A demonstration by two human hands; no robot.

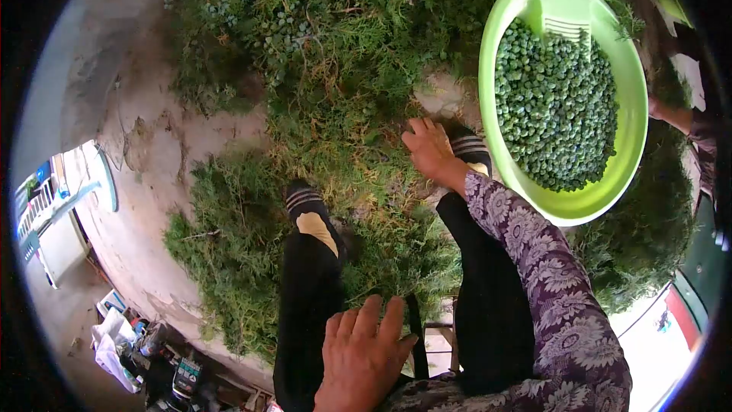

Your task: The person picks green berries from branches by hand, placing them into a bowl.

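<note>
My right hand (435,148) reaches down beside my right shoe (469,146), over the green sprigs on the ground; its fingers point down into them, and no held object shows. My left hand (364,355) rests near my lap at the bottom, back upward, fingers spread a little and nothing visible in it. Right of my right hand stands a light green basin (639,137) holding many small round green cones (557,107). Cut evergreen branches (343,53) lie around my feet, with bluish cones on some at the top.
My left shoe (305,202) stands among the sprigs. Another person's hand (671,113) is at the basin's right side. A pale wall (145,183) runs along the left. Clutter, with a white cloth (114,343), lies at the lower left.
</note>
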